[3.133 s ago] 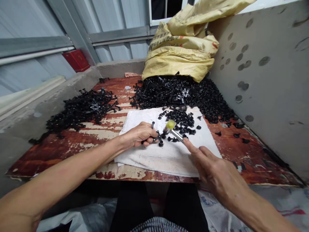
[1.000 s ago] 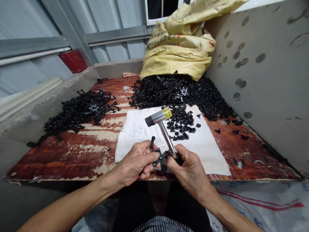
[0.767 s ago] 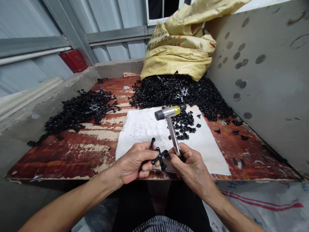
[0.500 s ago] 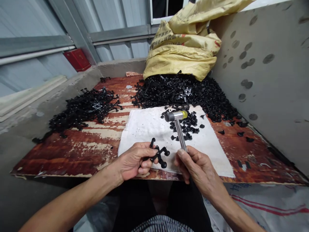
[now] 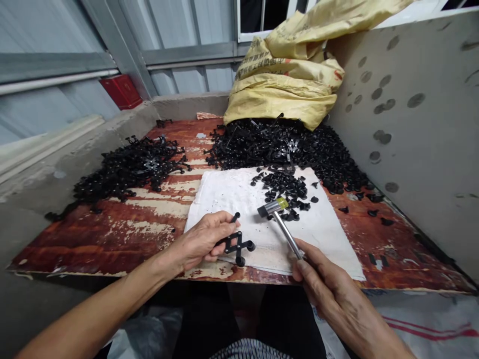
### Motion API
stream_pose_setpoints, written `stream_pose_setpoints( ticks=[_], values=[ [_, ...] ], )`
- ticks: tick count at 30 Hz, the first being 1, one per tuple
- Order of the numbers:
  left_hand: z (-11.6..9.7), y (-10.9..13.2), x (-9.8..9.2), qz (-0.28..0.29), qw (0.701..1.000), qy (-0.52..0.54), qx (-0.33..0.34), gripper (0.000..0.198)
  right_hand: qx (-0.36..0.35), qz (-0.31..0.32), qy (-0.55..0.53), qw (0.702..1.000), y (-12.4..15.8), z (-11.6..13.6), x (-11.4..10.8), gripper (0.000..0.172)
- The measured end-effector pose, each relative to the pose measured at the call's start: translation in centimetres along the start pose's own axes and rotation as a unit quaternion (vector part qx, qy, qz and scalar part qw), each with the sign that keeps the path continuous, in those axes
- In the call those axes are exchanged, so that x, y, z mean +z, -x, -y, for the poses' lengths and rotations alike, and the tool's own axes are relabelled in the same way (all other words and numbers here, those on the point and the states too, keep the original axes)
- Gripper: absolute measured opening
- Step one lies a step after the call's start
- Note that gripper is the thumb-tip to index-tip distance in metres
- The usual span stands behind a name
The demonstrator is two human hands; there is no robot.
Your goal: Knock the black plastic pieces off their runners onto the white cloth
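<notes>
My left hand (image 5: 209, 234) is closed on a black jointed linkage (image 5: 238, 245), crossed bars with round knobs at their ends, held over the near edge of a white cloth (image 5: 220, 197). The part of it inside my fingers is hidden. My right hand (image 5: 318, 274) grips a small mallet (image 5: 275, 207) by its metal handle. Its head has one dark face and one yellow face, and it hangs tilted above the cloth, apart from the linkage. Just beyond the mallet, small black knob-shaped pieces (image 5: 284, 187) lie scattered on the cloth.
A heap of black linkages (image 5: 127, 169) lies on the left of the worn red tabletop (image 5: 112, 234). At the back, a yellow sack (image 5: 280, 94) spills a large pile of black parts (image 5: 262, 144). A spotted pale panel (image 5: 422, 134) borders the right side. A red box (image 5: 121, 91) rests on the left ledge.
The mallet head has come down and its handle leans more, while my right hand has shifted right and lower. My left hand has moved slightly left, and the linkage has turned, its knobbed end lower.
</notes>
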State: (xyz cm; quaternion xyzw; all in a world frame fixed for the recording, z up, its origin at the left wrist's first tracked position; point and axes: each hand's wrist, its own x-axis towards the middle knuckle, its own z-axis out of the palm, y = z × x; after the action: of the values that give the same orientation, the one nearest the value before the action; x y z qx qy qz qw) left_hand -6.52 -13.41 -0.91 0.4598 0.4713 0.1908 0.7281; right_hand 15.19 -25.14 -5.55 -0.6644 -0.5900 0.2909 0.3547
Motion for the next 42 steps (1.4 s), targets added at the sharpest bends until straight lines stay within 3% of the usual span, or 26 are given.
stream_pose_setpoints(
  ticks=[4,8,15,20,25,31,35,42],
  values=[
    [0.0,0.2,-0.5,-0.001,0.999,0.036,-0.029,0.039,-0.057,-0.064,0.072,0.994,0.4,-1.2,-0.2,0.048],
    [0.0,-0.2,-0.8,0.005,0.996,0.076,-0.05,0.04,-0.088,-0.045,0.121,0.988,0.4,-1.6,-0.1,0.047],
    [0.2,-0.5,-1.0,0.009,0.993,0.098,-0.063,0.036,-0.072,-0.002,0.101,0.992,-0.6,-0.1,0.5,0.049],
    [0.2,-0.8,-1.3,0.012,0.995,0.081,-0.054,0.035,-0.041,-0.03,0.051,0.997,-0.4,0.2,0.0,0.048],
    [-0.1,-1.7,-1.2,0.042,0.998,-0.051,0.015,0.03,-0.006,-0.073,0.005,0.997,0.6,0.0,-0.7,0.047],
    [-1.4,-3.4,0.4,0.073,0.945,-0.298,0.116,0.028,0.08,-0.072,-0.079,0.991,1.6,-1.4,-0.4,0.047],
    [-2.0,-4.1,1.2,0.077,0.925,-0.344,0.139,0.032,0.096,-0.057,-0.098,0.989,1.7,-1.9,-0.2,0.048],
    [-1.9,-4.6,1.3,0.092,0.922,-0.348,0.143,0.032,0.108,-0.039,-0.128,0.985,1.7,-2.0,-0.3,0.047]
  ],
)
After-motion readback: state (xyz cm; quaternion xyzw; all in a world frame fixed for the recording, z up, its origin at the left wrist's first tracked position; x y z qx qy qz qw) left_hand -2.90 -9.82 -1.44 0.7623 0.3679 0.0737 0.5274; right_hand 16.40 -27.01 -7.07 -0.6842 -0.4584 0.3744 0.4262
